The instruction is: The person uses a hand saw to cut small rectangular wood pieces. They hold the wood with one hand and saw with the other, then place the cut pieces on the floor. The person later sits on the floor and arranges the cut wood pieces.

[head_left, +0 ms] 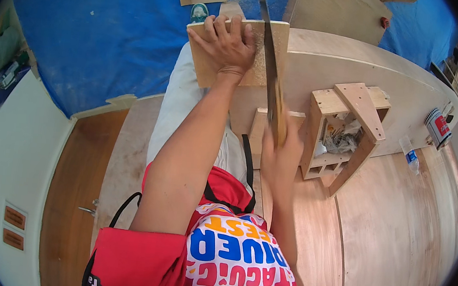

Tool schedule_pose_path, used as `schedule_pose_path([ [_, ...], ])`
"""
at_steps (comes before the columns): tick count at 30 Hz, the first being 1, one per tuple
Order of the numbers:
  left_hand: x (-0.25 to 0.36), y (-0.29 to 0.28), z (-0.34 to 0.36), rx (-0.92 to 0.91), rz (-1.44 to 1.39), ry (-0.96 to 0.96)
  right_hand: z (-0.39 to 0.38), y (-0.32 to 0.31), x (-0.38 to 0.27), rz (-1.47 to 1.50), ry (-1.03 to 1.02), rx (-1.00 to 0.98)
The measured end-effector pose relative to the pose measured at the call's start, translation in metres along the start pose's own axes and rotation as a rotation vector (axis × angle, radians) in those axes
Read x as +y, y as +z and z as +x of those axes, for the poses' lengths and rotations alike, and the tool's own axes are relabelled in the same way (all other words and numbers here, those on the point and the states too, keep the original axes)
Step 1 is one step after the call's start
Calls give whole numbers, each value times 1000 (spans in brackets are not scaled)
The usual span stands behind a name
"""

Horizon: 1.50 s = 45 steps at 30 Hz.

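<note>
Red cloth [141,259] is seen lowest. Upper centre, a sawdust-speckled rectangular tan wooden board [208,68] is pressed by the left hand [229,45], fingers spread; a dark-bladed saw [271,64] is gripped by the right hand [284,149]. Greyish scraps [342,141] are held in a pale wooden box [312,135], centre-right. Open blue sheeting [112,36] is spread beyond the board's left edge.

A squarish tan wooden board [257,70] lying at the far middle of the scene, its top looking dusty left of the blade, a long dark-bladed handsaw [271,64] crossing its right part, tip reaching far beyond it, pale wooden handle pointing near.
</note>
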<state>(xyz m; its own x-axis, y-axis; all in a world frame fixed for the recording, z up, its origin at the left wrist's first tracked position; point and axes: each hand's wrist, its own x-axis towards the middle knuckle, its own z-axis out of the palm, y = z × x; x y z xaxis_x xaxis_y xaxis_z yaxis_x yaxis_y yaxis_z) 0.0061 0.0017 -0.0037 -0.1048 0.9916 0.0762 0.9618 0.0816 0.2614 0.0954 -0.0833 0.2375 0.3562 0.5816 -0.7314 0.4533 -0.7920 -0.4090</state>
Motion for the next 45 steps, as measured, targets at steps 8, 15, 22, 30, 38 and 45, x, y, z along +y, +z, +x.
schedule_pose_path([
  [8, -1, 1, -2, -40, 8, -12, -109, -45, -6, 64, 472, -145],
  [15, 2, -2, -1, -34, -23, -13, 112, 33, -20, 57, -215, 40],
  [22, 2, -1, -2, -38, -23, -22, 22, 8, -6, 29, -84, 37],
  [30, 1, -2, 1, -44, -22, -19, -101, -26, 3, -4, 183, -11],
  [38, 3, -3, -3, -32, 8, 4, 57, 39, 11, 78, -109, 137],
  [45, -5, -3, 11, -23, -142, 13, 41, 27, -14, 97, -159, 199],
])
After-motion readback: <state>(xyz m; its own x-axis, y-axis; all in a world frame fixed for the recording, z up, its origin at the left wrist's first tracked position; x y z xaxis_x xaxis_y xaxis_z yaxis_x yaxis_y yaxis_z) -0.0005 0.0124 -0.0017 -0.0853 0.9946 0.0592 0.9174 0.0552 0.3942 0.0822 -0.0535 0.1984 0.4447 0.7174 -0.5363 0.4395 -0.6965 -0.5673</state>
